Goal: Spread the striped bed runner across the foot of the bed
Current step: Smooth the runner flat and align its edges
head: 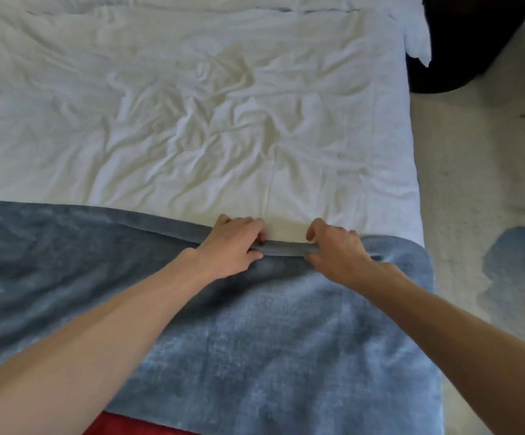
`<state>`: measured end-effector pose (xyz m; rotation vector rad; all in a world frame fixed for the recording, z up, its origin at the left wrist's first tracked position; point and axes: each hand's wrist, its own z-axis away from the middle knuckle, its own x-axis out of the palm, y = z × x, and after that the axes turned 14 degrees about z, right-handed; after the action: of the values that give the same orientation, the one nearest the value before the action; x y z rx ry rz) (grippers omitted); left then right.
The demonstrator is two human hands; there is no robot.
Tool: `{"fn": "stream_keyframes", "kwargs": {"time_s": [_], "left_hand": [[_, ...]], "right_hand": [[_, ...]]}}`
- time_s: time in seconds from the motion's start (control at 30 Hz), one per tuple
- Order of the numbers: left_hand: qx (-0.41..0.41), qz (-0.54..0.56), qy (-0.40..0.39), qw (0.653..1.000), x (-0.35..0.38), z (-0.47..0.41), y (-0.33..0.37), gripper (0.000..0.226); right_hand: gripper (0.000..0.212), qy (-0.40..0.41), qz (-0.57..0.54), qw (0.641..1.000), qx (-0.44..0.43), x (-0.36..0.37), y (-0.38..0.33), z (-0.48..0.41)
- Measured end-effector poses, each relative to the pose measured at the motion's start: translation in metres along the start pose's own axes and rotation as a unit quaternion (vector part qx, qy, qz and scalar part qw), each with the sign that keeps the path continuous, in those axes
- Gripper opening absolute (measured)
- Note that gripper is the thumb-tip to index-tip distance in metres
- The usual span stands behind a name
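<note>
Both my left hand and right hand pinch the far hem of the bed runner, close together right of its middle, its long axis running left-right over the near end of the white sheet, no writing visible

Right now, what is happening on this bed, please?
A person is leaning over a bed covered with a wrinkled white sheet. Both hands grip the far edge of a plush blue-grey blanket that lies across the near end of the bed: the left hand and the right hand are close together, fingers curled over the rolled edge. The blanket already reaches the bed's right side. A strip of red fabric shows below it. No stripes are visible on the blanket.
</note>
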<state>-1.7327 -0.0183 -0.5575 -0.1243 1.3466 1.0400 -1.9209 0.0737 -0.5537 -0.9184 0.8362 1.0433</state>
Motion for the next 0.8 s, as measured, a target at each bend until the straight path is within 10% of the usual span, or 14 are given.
{"fn": "stream_keyframes", "kwargs": {"time_s": [0.27,0.43,0.63,0.8], "left_hand": [[-0.027,0.107,0.078,0.991,-0.014,-0.019,-0.003,0.012],[-0.056,0.047,0.119,0.99,-0.012,-0.041,-0.002,0.006],[-0.057,-0.092,0.214,0.971,0.033,-0.021,0.001,0.049],[-0.078,-0.131,0.116,0.981,0.066,0.021,-0.01,0.077]], "right_hand": [[0.027,-0.014,-0.113,0.993,0.022,-0.011,0.006,-0.018],[0.03,0.112,-0.011,0.991,0.071,-0.006,0.003,-0.046],[0.024,0.184,0.104,0.972,0.107,0.029,-0.006,-0.044],[0.061,0.2,0.13,0.971,-0.024,0.062,-0.023,0.001]]}}
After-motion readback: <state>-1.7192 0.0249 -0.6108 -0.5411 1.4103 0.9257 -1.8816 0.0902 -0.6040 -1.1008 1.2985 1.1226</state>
